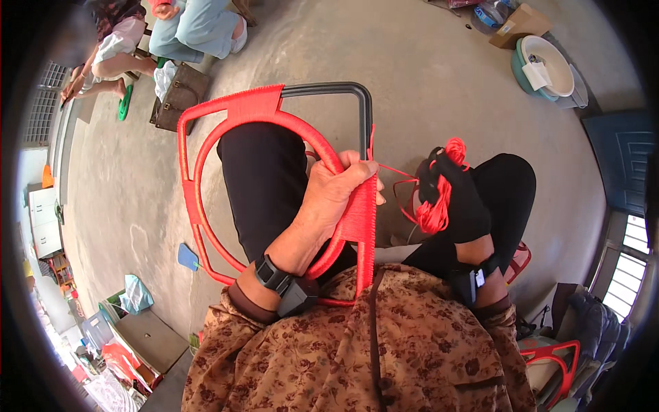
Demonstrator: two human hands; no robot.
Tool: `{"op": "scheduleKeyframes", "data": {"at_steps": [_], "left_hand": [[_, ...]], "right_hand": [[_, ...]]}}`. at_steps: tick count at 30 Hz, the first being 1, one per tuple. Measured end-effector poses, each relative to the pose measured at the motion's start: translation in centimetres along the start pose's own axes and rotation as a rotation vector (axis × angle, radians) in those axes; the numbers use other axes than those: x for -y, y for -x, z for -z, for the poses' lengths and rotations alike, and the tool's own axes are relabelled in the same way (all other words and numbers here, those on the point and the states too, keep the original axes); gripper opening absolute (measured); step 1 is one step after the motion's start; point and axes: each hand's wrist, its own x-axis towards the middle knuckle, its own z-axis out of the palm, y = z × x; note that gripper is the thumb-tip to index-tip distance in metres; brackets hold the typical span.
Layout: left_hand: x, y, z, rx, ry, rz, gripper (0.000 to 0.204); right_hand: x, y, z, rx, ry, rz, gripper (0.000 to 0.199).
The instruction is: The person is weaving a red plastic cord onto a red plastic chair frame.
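Currently, the bare left hand point(329, 196) is closed around the right side of a red cord-wrapped, roughly rectangular frame point(254, 103) with an inner ring point(319, 143). The frame spreads leftward from that hand, over a black-trousered leg point(254, 192). Just beyond the left hand, a smooth black corner point(360, 103) is unwrapped. Well to its right, the black-gloved right hand point(470, 206) clasps a loose red cord bundle point(435, 211); a thin strand point(398, 172) runs between the hands. The frame looks light and stiff, best gripped where ring and edge join; the bare corner may be slippery. The bundle seems soft and easily tangled.
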Motion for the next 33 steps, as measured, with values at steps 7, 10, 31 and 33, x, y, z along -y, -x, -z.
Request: {"op": "scheduleKeyframes", "data": {"at_steps": [7, 10, 31, 33], "left_hand": [[-0.3, 0.3, -0.3, -0.064, -0.015, -0.088, 0.018], [-0.7, 0.3, -0.3, -0.05, -0.004, -0.024, 0.019], [0.4, 0.3, -0.6, -0.08, 0.017, -0.207, 0.026], [0.4, 0.4, -0.5, -0.074, 0.074, -0.221, 0.029]], "right_hand": [[3.3, 2.7, 4.0, -0.264, 0.067, 0.248, 0.016], [4.0, 4.7, 3.1, -0.339, 0.443, 0.294, 0.019], [-0.3, -4.4, -6.8, 0.179, 0.477, 0.185, 0.049], [-0.3, -4.2, -7.2, 0.194, 0.537, 0.26, 0.05]]}}
